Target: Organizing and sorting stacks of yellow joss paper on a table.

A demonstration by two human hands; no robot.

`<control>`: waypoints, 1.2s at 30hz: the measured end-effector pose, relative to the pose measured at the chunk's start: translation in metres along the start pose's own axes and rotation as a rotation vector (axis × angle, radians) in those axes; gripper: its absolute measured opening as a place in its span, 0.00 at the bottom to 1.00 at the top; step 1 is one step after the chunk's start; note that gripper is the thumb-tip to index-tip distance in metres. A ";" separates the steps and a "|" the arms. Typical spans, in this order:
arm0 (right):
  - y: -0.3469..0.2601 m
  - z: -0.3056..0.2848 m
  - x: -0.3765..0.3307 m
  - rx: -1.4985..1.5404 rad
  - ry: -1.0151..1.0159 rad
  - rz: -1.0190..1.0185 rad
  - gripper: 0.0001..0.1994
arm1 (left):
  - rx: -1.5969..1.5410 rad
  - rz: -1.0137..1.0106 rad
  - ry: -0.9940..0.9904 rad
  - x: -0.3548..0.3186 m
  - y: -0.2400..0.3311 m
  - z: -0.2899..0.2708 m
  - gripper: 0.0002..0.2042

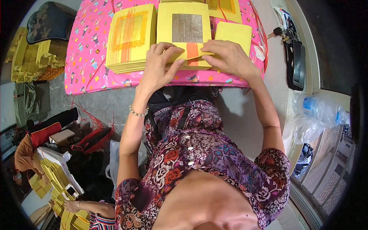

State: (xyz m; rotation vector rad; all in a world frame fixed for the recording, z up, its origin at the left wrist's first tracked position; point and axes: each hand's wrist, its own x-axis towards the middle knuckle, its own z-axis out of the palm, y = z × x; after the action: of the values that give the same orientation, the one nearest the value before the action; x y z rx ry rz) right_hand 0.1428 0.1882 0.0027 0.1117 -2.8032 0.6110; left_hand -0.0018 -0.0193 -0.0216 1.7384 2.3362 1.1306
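Both hands are at the near edge of a yellow paper sheet [161,28], which bears a dull silver square and an orange stripe. It lies on top of a stack of similar paper. That near edge is folded up and over into a flap. My left hand [161,65] pinches the flap's left part between thumb and fingers. At its right part, my right hand [230,57] holds the flap with bent fingers and thumb. Left of my left hand stands a thick stack of yellow paper [130,36] with gold squares and orange stripes. Plain yellow paper [235,32] lies beside my right hand.
A pink patterned cover [88,50] spreads over the table, with red strings along its right side. Bundled yellow paper [50,57] and a dark cushioned chair back [50,21] are at far left. At lower left another person's hand [71,206] handles yellow paper. Clear plastic [310,115] lies right.
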 end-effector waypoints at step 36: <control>0.008 0.027 0.047 0.912 0.661 0.244 0.17 | -0.650 -0.158 0.530 -0.009 -0.032 -0.015 0.21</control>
State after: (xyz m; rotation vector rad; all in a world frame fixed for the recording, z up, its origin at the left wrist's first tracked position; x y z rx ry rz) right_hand 0.0897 0.1831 -0.0107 -0.2235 -1.7475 1.5909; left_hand -0.0317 -0.0385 -0.0315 1.0964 1.8987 2.1967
